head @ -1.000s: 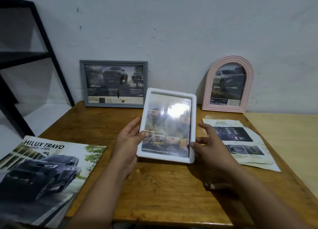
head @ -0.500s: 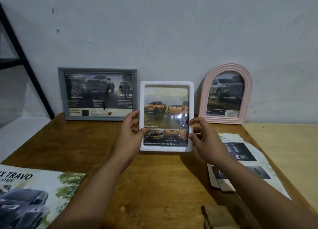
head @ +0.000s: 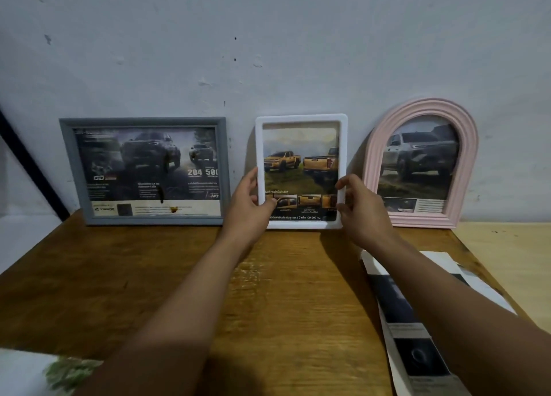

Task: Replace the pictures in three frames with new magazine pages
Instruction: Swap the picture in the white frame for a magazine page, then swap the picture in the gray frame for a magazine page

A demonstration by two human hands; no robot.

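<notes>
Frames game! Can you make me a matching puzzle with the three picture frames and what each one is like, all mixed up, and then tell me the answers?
Things:
1. grey frame
2. white frame
3. pink frame

What each one is like:
A. arched top, stands at the right against the wall
B. gripped at its sides by the left hand and the right hand
C. wide, stands at the left, dark truck page with 204 and 500

Pairs: 1-C, 2-B, 3-A
</notes>
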